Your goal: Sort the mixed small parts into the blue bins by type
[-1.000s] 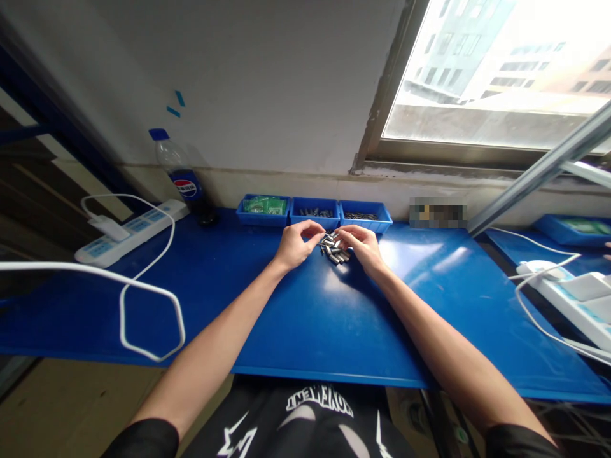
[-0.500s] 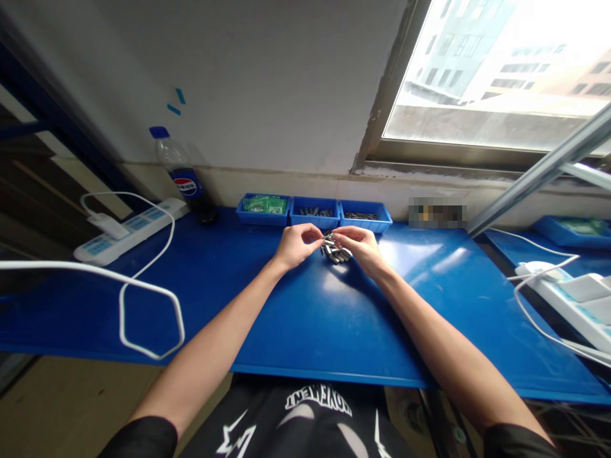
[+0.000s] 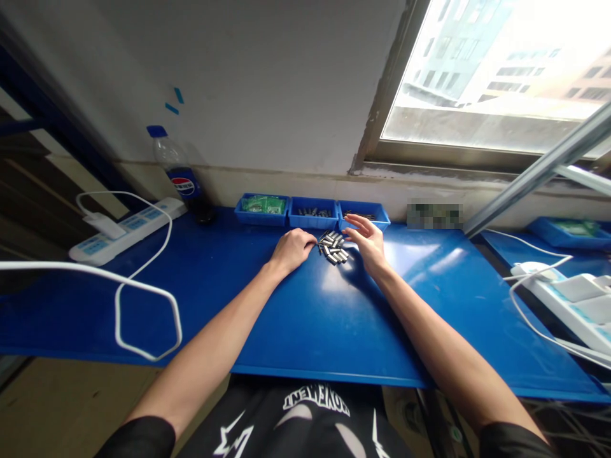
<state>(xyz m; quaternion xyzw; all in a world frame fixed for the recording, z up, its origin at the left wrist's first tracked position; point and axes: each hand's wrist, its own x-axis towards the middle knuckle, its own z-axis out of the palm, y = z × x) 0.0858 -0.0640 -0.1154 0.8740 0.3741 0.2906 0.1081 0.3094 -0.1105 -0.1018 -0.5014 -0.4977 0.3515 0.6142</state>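
A small pile of short silver metal cylinders with dark ends [image 3: 335,249] lies on the blue tabletop. Just left of it, my left hand [image 3: 292,248] is low over the table with its fingers drawn together, their tips at the pile's edge. Whatever they may hold is too small to make out. My right hand [image 3: 368,243] is raised at the pile's right side, fingers apart and nothing visible in them. Behind it stands a blue bin of small dark metal parts [image 3: 382,216], partly covered by the fingers.
The middle blue bin [image 3: 312,222] contains dark metal pieces; the left bin [image 3: 261,219] contains green packets. A cola bottle [image 3: 184,181] and a white power strip [image 3: 128,229] stand at the left, with a loose white cable [image 3: 177,312]. Another power strip [image 3: 563,292] lies right.
My hands were pinched together above the pile. Now they have parted: the right has opened and moved slightly right, while the left has lowered to the pile's left edge.
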